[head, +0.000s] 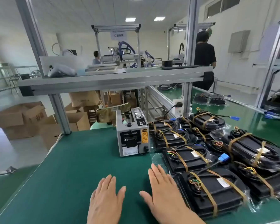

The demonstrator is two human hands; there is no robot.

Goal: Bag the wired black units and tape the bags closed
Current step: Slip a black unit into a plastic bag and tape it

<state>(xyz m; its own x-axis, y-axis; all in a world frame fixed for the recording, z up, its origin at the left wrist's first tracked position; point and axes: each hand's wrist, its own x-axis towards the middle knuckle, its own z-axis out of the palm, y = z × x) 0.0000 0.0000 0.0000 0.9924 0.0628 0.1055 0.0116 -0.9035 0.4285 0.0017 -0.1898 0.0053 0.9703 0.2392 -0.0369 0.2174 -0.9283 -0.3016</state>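
Observation:
Several black wired units in clear bags, banded with tan tape, lie in rows on the right of the green table [74, 172]. The nearest bagged unit [212, 189] sits just right of my right hand [163, 193]. Another bagged unit [187, 159] lies behind it, with a blue connector [223, 157] beside it. My left hand [103, 199] rests flat, palm down, on the bare mat to the left. Both hands hold nothing, fingers spread. A grey automatic tape dispenser [132, 136] stands upright beyond my hands, at the left edge of the bagged pile.
An aluminium shelf [113, 80] on posts crosses above the table's far edge. Cardboard boxes [22, 117] stand on the floor at the left. A socket strip [178, 107] is mounted on a post. A person in black [204, 52] stands at the far right bench.

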